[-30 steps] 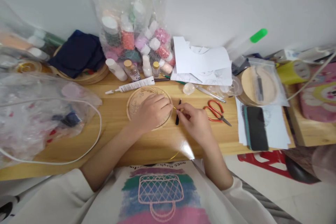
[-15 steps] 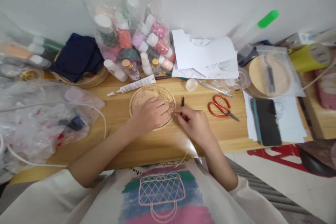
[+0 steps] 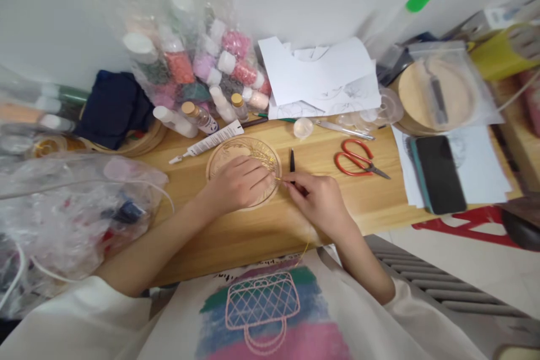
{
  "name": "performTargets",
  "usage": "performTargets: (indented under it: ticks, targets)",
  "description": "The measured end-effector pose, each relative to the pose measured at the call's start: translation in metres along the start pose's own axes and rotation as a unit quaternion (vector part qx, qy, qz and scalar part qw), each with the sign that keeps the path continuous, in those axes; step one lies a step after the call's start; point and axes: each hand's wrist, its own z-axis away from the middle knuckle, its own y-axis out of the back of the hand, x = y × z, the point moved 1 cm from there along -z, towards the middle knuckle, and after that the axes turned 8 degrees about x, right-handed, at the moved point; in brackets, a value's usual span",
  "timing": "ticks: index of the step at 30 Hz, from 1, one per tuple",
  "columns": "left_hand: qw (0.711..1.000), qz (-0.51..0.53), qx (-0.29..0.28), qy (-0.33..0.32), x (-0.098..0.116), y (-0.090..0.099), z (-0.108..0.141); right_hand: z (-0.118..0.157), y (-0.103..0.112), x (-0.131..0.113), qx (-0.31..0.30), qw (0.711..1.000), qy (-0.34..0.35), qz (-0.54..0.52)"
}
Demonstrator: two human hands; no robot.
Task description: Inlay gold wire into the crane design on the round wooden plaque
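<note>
My left hand (image 3: 241,184) rests over a round wooden disc (image 3: 215,160) with a carved line pattern, part of it filled with gold wire. Its fingers are bent and pressed together at the disc's right edge, where a short stretch of gold wire (image 3: 277,178) shows; the fingertips are partly hidden. Just right of the disc, my right hand (image 3: 316,197) pinches the same wire between thumb and forefinger. A slim black pointed tool (image 3: 292,160) sticks out beyond its fingers, its lower part hidden in the hand. A loose tail of yellow wire (image 3: 304,252) hangs below, near my shirt.
Right of my hands lie red-handled scissors (image 3: 358,158) and a phone (image 3: 441,174) on papers. Behind the disc are a white glue tube (image 3: 215,139), small bottles (image 3: 200,118) and a bag of jars (image 3: 211,56). A plastic bag (image 3: 80,208) and white cable lie left.
The camera view has tilted and shifted a little. My hands stay at the disc's right edge, the right one slightly farther from the left, with more gold wire showing between them.
</note>
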Motion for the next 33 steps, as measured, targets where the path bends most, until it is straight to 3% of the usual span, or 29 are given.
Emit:
performTargets:
  ticks: [11,23,27,33]
  targets:
    - [1.000,-0.006,0.007,-0.028,-0.001,-0.001,-0.001,-0.003,0.000,-0.002,0.021,0.999,0.026,-0.020]
    - [0.999,-0.006,0.023,-0.042,-0.002,-0.005,-0.003,-0.006,-0.005,-0.003,0.002,1.000,0.021,-0.006]
    - [1.000,0.001,0.023,-0.005,-0.003,-0.005,0.000,-0.005,-0.006,-0.002,0.028,0.999,0.015,-0.026]
    - [0.993,0.013,0.060,0.100,-0.001,-0.012,0.009,-0.008,-0.005,0.000,0.067,0.996,0.022,-0.049]
